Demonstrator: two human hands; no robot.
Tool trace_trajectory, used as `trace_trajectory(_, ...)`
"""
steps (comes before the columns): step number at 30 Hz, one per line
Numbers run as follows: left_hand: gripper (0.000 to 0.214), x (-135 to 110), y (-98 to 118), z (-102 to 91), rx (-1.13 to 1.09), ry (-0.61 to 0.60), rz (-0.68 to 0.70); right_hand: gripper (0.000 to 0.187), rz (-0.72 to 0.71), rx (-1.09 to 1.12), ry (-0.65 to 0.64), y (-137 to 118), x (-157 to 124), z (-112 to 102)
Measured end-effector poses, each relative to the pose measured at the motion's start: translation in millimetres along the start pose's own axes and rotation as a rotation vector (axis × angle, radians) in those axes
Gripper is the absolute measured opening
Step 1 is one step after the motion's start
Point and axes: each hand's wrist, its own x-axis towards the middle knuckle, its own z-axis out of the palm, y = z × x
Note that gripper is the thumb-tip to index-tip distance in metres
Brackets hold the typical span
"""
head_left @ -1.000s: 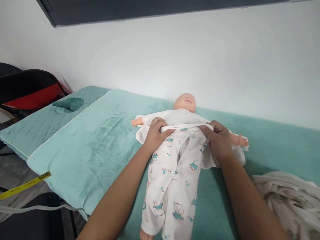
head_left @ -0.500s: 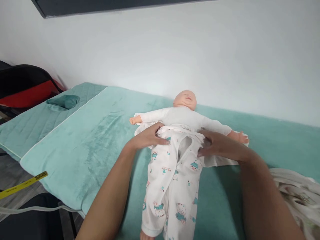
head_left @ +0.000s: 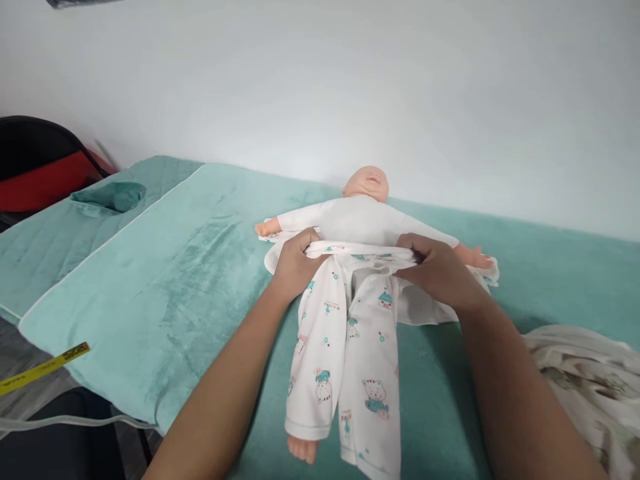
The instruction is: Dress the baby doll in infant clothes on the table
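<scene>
A baby doll (head_left: 365,219) lies on its back with arms spread, its head toward the wall. White printed baby pants (head_left: 370,360) cover its legs, and one bare foot pokes out of the leg end on the left. My left hand (head_left: 299,263) grips the pants' waistband at the left side. At the right side, my right hand (head_left: 433,270) pinches the same waistband, which is stretched straight across the doll's belly. A loose printed shirt (head_left: 425,303) is spread beneath the doll, partly hidden by my hands.
The doll rests on a bed with a teal cover (head_left: 200,267). A crumpled white patterned cloth (head_left: 585,380) lies at the right. At the left are a black and red chair (head_left: 45,170), a yellow strip (head_left: 45,367) and a pale cable (head_left: 75,420).
Both hands have stretched the waistband taut and pulled it up. The gap at the front of the pants has narrowed, and a foot shows more. The view has tilted slightly down.
</scene>
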Motion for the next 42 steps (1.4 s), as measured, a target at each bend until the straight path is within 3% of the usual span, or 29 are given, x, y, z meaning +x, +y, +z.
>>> trace_trajectory(9,0.01,1.3,0.9,1.5,0.216,0.005,0.016,0.012,-0.012,0.033,0.127,-2.9,-6.8,12.9)
trace_trajectory(17,0.017,-12.0,-4.0,7.6,0.505,0.095,0.02,0.013,0.043,0.036,0.513,-2.0,-30.7,56.4)
trace_trajectory(21,0.018,-20.4,-6.1,1.8,0.451,0.008,0.025,0.016,0.154,0.165,0.421,9.9,-48.9,61.1)
trace_trajectory(26,0.013,-47.5,-2.9,-12.2,0.226,-0.085,-0.038,0.025,0.102,0.34,0.254,15.2,-63.8,54.7)
trace_trajectory(29,0.005,-65.4,-3.0,-21.1,0.096,-0.127,-0.003,0.029,0.129,0.474,0.217,13.9,-67.5,54.6)
trace_trajectory(31,0.019,-74.4,-5.2,-25.9,0.042,-0.175,0.054,0.03,0.129,0.528,0.216,13.0,-70.7,55.7)
trace_trajectory(35,0.036,-83.8,-10.0,-29.6,0.052,-0.262,0.112,0.034,0.05,0.393,0.168,10.2,-85.2,57.4)
trace_trajectory(39,0.02,-87.9,-9.0,-27.4,0.13,-0.238,0.085,0.052,0.089,0.188,0.103,4.2,-105.0,61.2)
trace_trajectory(42,0.007,-91.9,-4.7,-26.5,0.253,-0.203,0.011,0.041,0.142,0.015,0.171,-0.6,-114.3,67.8)
